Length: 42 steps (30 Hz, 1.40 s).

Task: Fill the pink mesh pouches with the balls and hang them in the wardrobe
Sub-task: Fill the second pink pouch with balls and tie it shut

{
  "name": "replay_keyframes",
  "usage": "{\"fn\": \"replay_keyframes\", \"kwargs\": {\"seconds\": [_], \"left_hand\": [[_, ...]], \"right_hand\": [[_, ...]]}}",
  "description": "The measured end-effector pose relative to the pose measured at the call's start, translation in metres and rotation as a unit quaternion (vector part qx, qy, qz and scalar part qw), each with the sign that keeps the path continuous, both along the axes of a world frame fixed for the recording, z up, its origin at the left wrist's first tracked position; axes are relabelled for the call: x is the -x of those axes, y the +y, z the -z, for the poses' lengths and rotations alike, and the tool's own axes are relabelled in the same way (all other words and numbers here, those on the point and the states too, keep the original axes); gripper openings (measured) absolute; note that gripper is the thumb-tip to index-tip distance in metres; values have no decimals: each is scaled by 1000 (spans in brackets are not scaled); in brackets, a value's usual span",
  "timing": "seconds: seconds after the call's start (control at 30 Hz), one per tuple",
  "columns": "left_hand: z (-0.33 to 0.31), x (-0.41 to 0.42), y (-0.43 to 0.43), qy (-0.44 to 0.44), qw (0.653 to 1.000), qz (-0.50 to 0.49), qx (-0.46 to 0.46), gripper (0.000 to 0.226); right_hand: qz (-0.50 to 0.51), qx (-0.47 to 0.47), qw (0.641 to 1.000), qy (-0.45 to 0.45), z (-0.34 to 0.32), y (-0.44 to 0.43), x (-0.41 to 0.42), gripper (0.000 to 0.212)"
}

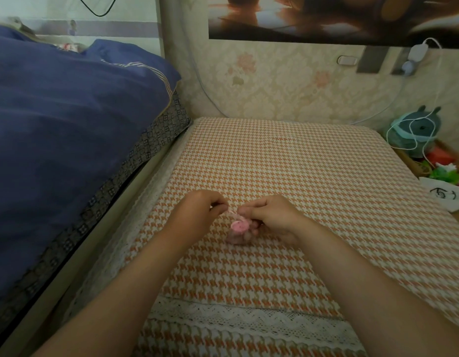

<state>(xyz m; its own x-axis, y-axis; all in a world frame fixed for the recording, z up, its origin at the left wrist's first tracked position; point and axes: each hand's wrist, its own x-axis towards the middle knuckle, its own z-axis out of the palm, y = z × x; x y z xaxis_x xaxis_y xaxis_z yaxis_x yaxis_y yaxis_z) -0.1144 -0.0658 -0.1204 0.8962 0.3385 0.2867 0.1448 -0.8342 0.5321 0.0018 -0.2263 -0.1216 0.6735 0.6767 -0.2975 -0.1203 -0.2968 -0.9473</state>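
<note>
A small pink mesh pouch (238,233) sits on the orange houndstooth mattress cover (300,176), bulging with something pale inside; its top is gathered. My left hand (200,210) pinches a thin pink drawstring that runs from the pouch's neck up and to the left. My right hand (272,217) grips the gathered top of the pouch from the right, fingers curled round it. No loose balls show, and no wardrobe is in view.
A blue quilt (68,124) lies piled on the higher bed to the left. To the right stand a teal fan (414,132) with a white cable, colourful items and a white bag (445,194). A patterned wall rises behind.
</note>
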Motion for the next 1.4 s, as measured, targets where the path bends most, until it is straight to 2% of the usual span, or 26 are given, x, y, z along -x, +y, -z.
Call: {"fn": "replay_keyframes", "kwargs": {"seconds": [0.07, 0.17, 0.23, 0.4, 0.57, 0.73, 0.87, 0.93, 1.13, 1.4], "left_hand": [[2, 3, 4, 30, 999, -29, -14, 11], [5, 6, 9, 62, 996, -70, -13, 16], [6, 6, 9, 80, 994, -79, -14, 21], [9, 2, 3, 121, 988, -93, -4, 24], [8, 4, -3, 140, 989, -51, 16, 21], [7, 5, -10, 110, 992, -32, 59, 23], [7, 1, -26, 9, 996, -25, 85, 28], [12, -2, -31, -16, 996, -17, 87, 24], [21, -2, -33, -107, 994, 31, 14, 9], [21, 1, -30, -138, 984, 97, -54, 7]], "right_hand": [[12, 12, 999, -31, -1, -4, -4, 6], [10, 58, 987, -147, -1, -10, -10, 8], [0, 56, 981, -187, -1, -12, -11, 11], [-35, 59, 973, -222, -2, -12, -4, 6], [21, 71, 964, -255, 1, -7, 1, 8], [44, 103, 947, -301, 3, -1, 1, 7], [30, 124, 935, -331, 2, 1, 5, 13], [23, 137, 931, -338, 1, 2, 6, 9], [13, 155, 920, -360, -1, 1, 9, 7], [11, 162, 923, -348, -3, 2, 9, 9]]}}
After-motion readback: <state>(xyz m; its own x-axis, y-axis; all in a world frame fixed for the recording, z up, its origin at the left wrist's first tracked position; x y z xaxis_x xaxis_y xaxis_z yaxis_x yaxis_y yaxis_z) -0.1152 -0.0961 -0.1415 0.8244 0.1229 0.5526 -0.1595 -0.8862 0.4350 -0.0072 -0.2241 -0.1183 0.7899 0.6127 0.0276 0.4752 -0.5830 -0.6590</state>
